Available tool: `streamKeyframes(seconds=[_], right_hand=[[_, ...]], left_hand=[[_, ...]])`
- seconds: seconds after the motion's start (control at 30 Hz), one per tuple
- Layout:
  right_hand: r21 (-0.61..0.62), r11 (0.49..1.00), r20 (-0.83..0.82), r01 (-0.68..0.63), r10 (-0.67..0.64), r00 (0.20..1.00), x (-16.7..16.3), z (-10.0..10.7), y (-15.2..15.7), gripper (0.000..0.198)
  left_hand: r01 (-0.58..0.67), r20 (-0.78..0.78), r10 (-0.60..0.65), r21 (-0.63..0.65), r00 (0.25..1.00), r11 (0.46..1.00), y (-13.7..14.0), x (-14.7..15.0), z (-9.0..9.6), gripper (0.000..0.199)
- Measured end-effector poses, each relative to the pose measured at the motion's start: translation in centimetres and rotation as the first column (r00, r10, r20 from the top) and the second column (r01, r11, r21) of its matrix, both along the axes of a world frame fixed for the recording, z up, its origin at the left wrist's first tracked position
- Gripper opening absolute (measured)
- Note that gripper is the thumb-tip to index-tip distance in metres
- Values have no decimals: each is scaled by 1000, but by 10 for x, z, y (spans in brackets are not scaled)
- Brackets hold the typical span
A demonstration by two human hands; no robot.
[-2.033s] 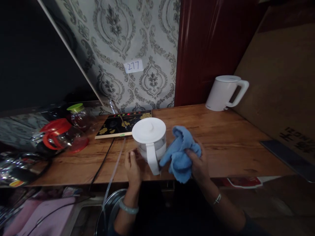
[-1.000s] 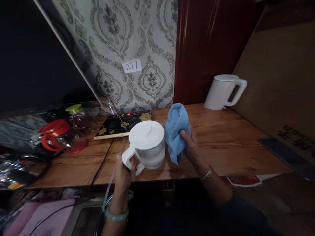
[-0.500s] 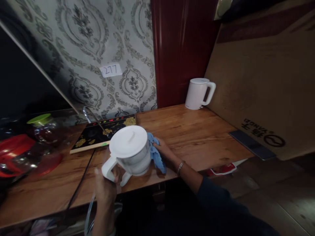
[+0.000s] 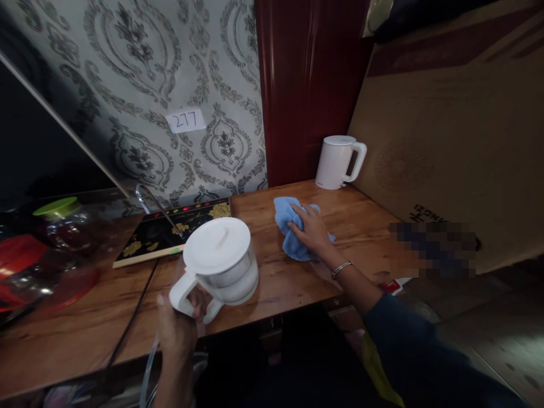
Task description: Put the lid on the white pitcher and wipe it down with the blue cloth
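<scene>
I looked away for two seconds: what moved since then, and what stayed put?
The right hand carried the blue cloth off the white jug and pressed it flat on the table. The left hand took the jug's handle. The white kettle stayed put.

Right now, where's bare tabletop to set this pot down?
Bare wood lies between the white pot in the left hand and the blue cloth under the right hand, and from the cloth to the white kettle. The left end is crowded: patterned tray, cord, red-lidded jug.

Dark blue sleeve, thin silver bangle
</scene>
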State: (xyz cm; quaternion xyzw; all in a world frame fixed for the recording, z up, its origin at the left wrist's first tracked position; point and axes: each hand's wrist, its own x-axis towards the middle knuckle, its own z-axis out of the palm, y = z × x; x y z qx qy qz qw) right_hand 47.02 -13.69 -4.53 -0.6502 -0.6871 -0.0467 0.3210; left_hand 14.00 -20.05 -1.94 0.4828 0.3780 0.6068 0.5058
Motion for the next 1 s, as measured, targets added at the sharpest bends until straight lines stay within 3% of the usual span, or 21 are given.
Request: streamKeyframes(seconds=[0.07,0.13,0.17,0.27,0.37,0.53,0.67,0.8,0.9,1.0], right_hand=[[-33,987,26,-157,158,987,-19,-8,-6,62],[-236,911,100,-337,368,925,-44,-20,-11,55],[-326,872,127,-365,423,897,-56,-25,-12,53],[-413,861,143,-295,382,913,-78,-34,-2,53],[-445,868,150,-222,317,937,-74,-30,23,57],[-461,886,200,41,59,978,-20,-25,54,56],[-417,870,254,265,-169,952,29,-29,43,53],[-339,907,284,249,-154,946,42,-37,6,51],[-319,932,291,173,-77,954,26,-42,-22,52],[-337,941,274,19,79,959,-1,-44,-36,53]], left_hand=[[-1,15,1,3,1000,1000,0,1,1,72],[3,30,-2,-9,1000,1000,-1,1,1,71],[4,38,-3,-20,999,1000,-1,0,0,71],[6,57,-3,-58,998,998,0,-3,-4,70],[2,58,1,-59,998,998,2,-6,-8,70],[24,31,-23,-49,999,999,2,-7,-8,71],[0,69,6,-88,998,996,1,-5,-7,70],[-32,57,37,-86,998,996,1,-5,-6,70],[-55,47,58,-76,997,996,0,-5,-6,69],[-81,44,87,-118,995,990,-1,-6,-5,68]])
